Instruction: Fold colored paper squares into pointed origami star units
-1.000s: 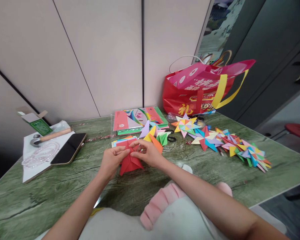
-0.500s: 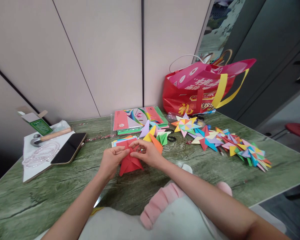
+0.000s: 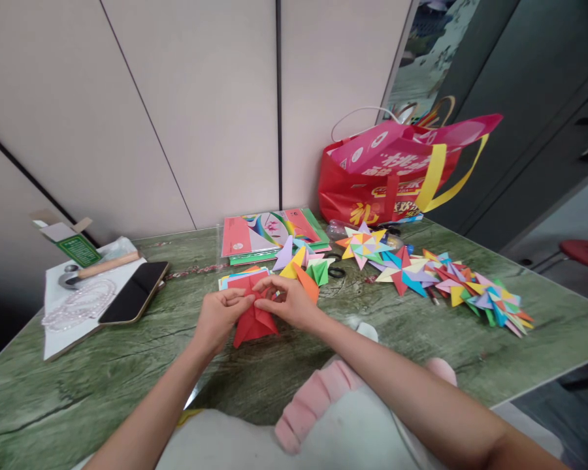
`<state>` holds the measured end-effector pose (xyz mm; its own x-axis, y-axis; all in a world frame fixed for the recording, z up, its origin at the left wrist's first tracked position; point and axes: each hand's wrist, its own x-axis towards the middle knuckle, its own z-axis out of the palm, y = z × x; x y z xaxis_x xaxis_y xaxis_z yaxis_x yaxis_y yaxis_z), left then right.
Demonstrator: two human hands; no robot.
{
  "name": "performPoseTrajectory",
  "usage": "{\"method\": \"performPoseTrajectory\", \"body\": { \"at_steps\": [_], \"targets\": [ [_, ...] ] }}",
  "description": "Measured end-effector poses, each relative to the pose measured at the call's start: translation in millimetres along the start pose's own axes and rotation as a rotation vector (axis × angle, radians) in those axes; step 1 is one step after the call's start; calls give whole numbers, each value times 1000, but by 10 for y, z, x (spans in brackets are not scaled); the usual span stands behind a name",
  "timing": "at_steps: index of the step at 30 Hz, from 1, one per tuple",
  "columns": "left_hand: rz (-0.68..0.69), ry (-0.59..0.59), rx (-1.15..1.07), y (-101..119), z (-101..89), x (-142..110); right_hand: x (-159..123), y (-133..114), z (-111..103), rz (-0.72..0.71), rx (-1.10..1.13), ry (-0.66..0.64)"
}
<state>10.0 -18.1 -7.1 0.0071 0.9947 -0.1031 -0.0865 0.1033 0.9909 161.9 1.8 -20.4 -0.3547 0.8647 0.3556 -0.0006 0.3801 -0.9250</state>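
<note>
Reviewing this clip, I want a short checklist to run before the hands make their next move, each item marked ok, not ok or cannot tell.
1. Left hand on the red paper: ok, thumb and fingers hold its left side.
2. Right hand pinching the same paper: cannot tell; its fingertips are at it, but their grip is unclear.
3. Whole fold in view: not ok, fingers cover part of it.
4. Red paper apart from the paper stack: cannot tell; they overlap in this view.
5. Hammer and phone away from both hands: ok, off to the left.
</note>
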Motion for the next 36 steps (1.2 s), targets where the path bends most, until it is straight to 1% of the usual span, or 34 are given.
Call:
{"method": "performPoseTrajectory", "body": {
  "at_steps": [3, 5, 8, 12, 18, 25, 32, 34, 36],
  "targets": [
    [43, -20, 96, -1, -5, -6, 17, 11, -3, 59, 64, 72],
    [80, -42, 181, 5, 0, -17, 32, 37, -11, 101, 120, 97],
    [109, -85, 270, 21, 15, -36, 48, 84, -22, 141, 178, 94],
    [129, -105, 332, 33, 23, -45, 50, 110, -26, 173, 229, 88],
    [145, -114, 395, 18, 3, -29, 43, 90, -20, 173, 215, 101],
    [143, -129, 398, 23, 0, -31, 44, 81, -25, 138, 149, 83],
    [94, -175, 375, 27, 15, -47, 39, 15, -47, 93, 36, 90],
    [72, -186, 349, 23, 16, -49, 37, 15, -45, 92, 47, 94],
    [54, -190, 311, 19, 15, -49, 39, 26, -37, 121, 108, 97]
  ]
}}
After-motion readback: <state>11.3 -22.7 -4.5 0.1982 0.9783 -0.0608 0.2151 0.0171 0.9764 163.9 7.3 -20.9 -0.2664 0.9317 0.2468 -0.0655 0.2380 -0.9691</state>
